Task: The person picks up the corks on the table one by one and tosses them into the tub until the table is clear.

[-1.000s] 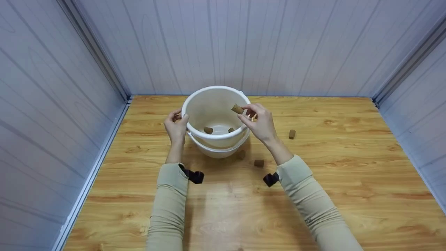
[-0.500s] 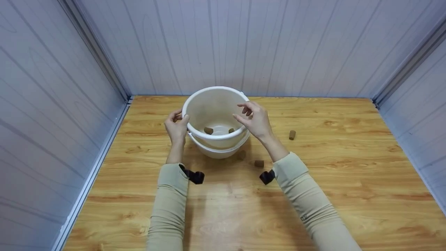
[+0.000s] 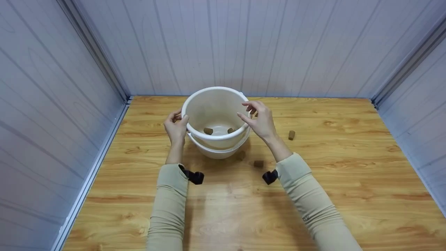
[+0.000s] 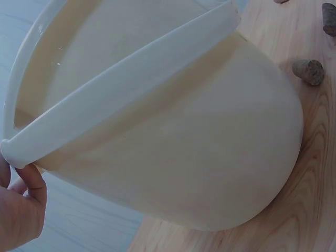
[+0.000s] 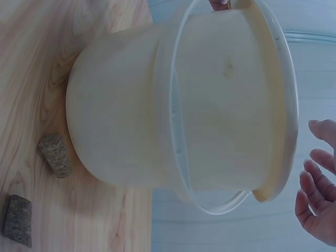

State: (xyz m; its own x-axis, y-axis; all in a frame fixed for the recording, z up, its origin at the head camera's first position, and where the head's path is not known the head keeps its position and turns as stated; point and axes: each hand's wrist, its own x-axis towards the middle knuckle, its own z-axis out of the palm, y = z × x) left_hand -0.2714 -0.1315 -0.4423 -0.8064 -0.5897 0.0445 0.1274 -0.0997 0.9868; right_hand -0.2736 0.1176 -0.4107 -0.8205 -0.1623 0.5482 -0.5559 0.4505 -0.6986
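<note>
A white bucket (image 3: pixel 218 101) stands upright on the table, its handle (image 3: pixel 223 150) hanging down at the front. My left hand (image 3: pixel 176 129) grips the rim at the left, thumb on the near side. Just over the rim's right edge, my right hand (image 3: pixel 261 122) holds nothing, its thumb and fingers spread apart. Inside the bucket lie brown corks; a left cork (image 3: pixel 208 131) and a right cork (image 3: pixel 231 130) show near the bottom. In the right wrist view, the fingers (image 5: pixel 315 184) stand apart from the bucket's rim (image 5: pixel 289 105).
Loose corks lie on the wooden table (image 3: pixel 341 167): one beside the bucket's base (image 3: pixel 241 155), one nearer the front (image 3: pixel 258 164), one off to the right (image 3: pixel 291 135). Pale panel walls (image 3: pixel 244 45) enclose the back and both sides.
The right hand let go of a cork over the bucket, then drew slightly back to the right. The left hand and the bucket have stayed put.
</note>
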